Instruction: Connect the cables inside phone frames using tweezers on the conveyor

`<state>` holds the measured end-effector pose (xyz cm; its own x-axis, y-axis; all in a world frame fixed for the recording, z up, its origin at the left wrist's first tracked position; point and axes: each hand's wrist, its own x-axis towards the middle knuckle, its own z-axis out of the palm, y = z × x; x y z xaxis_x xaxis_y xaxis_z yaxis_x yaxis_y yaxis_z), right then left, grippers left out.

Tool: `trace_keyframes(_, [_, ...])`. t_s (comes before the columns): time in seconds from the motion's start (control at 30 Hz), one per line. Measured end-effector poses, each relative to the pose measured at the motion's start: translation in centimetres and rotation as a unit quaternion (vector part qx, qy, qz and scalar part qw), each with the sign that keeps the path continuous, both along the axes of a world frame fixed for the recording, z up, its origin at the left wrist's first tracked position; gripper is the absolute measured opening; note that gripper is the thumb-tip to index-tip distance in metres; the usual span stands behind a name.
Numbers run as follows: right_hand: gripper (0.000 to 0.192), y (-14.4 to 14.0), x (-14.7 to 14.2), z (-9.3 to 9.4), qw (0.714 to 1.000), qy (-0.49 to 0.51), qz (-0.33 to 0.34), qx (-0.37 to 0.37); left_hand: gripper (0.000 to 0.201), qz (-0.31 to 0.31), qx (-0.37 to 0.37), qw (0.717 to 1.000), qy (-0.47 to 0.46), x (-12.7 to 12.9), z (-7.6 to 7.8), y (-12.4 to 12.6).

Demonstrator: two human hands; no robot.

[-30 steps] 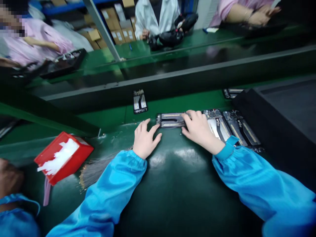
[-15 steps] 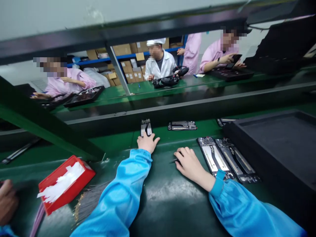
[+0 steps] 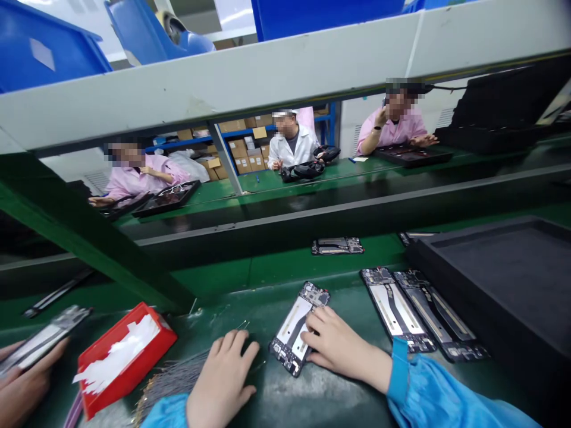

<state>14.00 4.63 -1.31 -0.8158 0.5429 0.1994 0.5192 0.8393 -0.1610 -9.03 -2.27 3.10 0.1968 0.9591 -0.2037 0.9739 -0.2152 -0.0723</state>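
On the dark green mat [image 3: 339,404] of the bench, an opened phone frame [image 3: 298,327] is lain diagonally, its camera end pointing away from the person. The right hand [image 3: 339,348] is rested on the lower right edge of this frame, with the fingers spread and laid flat upon it, not closed around it. The left hand [image 3: 223,380] is placed just beside the frame on the left, palm down on the mat, fingers loosely apart; nothing is held in it.

As a judgement, the work on this frame seems only begun: it is positioned under the hands, while two similar frames [image 3: 414,312] are waiting side by side to the right, near a black foam tray [image 3: 499,267]. One more frame [image 3: 338,245] is seen further back on the green belt [image 3: 276,264].

The frames are thin, flat and rectangular, with a pale metallic plate in the middle and dark, fine circuit parts at the ends. The mat looks smooth and a little glossy. A red plastic box [image 3: 127,353] with white strips is stood at the left, next to a bundle of thin wires [image 3: 173,380].
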Motion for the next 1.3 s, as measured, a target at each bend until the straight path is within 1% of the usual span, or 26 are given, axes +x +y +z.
trace_keyframes(0.07, [0.024, -0.2, -0.3, -0.4, 1.000, -0.003, 0.003, 0.009, 0.029, 0.002, 0.012, 1.000, 0.019, -0.9, 0.0, 0.5])
trace_keyframes(0.13, [0.023, -0.6, -0.4, -0.7, 1.000, -0.008, 0.011, 0.010, 0.020, -0.012, 0.020, 0.999, 0.023, -1.3, -0.1, 1.0])
trace_keyframes(0.27, [0.020, -1.5, -0.2, -1.1, 0.999, -0.022, 0.024, -0.002, 0.020, -0.048, 0.040, 0.998, 0.014, -1.3, -0.3, 1.3])
trace_keyframes(0.37, [0.019, -1.9, 0.0, -0.9, 0.999, -0.028, 0.014, -0.021, 0.019, -0.068, 0.060, 0.996, -0.003, -1.1, -0.4, 1.3])
trace_keyframes(0.5, [0.017, -2.1, -0.2, -0.5, 0.999, -0.020, -0.007, -0.045, 0.019, -0.089, 0.070, 0.993, -0.042, 0.6, -0.8, 1.8])
trace_keyframes(0.63, [0.014, -2.1, -0.2, -0.5, 0.998, -0.015, -0.020, -0.062, 0.021, -0.089, 0.060, 0.987, -0.119, 3.3, -1.9, 2.7])
trace_keyframes(0.73, [0.013, -2.2, 0.2, -0.6, 0.997, -0.005, -0.031, -0.072, 0.019, -0.097, 0.053, 0.981, -0.159, 4.3, -2.7, 3.0])
trace_keyframes(0.83, [0.005, -2.3, 0.8, -0.1, 0.993, 0.046, -0.049, -0.092, 0.022, -0.104, 0.052, 0.974, -0.195, 4.0, -2.9, 2.8])
trace_keyframes(0.9, [0.005, -2.2, 1.0, 0.6, 0.983, 0.127, -0.057, -0.122, 0.026, -0.112, 0.052, 0.965, -0.232, 3.5, -3.1, 2.6])
trace_keyframes(0.97, [0.011, -2.0, 1.0, 1.3, 0.956, 0.232, -0.069, -0.163, 0.028, -0.111, 0.060, 0.952, -0.280, 3.3, -3.4, 2.4])
trace_keyframes(1.03, [0.010, -1.7, 0.8, 1.8, 0.930, 0.298, -0.089, -0.197, 0.025, -0.094, 0.081, 0.940, -0.317, 3.3, -3.9, 2.3])
trace_keyframes(1.07, [0.010, -1.6, 0.7, 2.0, 0.922, 0.309, -0.097, -0.214, 0.021, -0.087, 0.090, 0.936, -0.328, 3.4, -4.1, 2.3])
trace_keyframes(1.13, [0.010, -1.5, 0.4, 2.1, 0.916, 0.304, -0.102, -0.243, 0.016, -0.088, 0.101, 0.934, -0.331, 3.6, -4.3, 2.3])
trace_keyframes(1.2, [0.009, -1.5, 0.1, 2.0, 0.918, 0.285, -0.088, -0.262, 0.016, -0.098, 0.106, 0.940, -0.308, 3.9, -4.3, 2.2])
trace_keyframes(1.3, [0.005, -1.6, -0.2, 1.6, 0.921, 0.272, -0.062, -0.272, 0.017, -0.100, 0.110, 0.957, -0.248, 4.2, -4.1, 2.2])
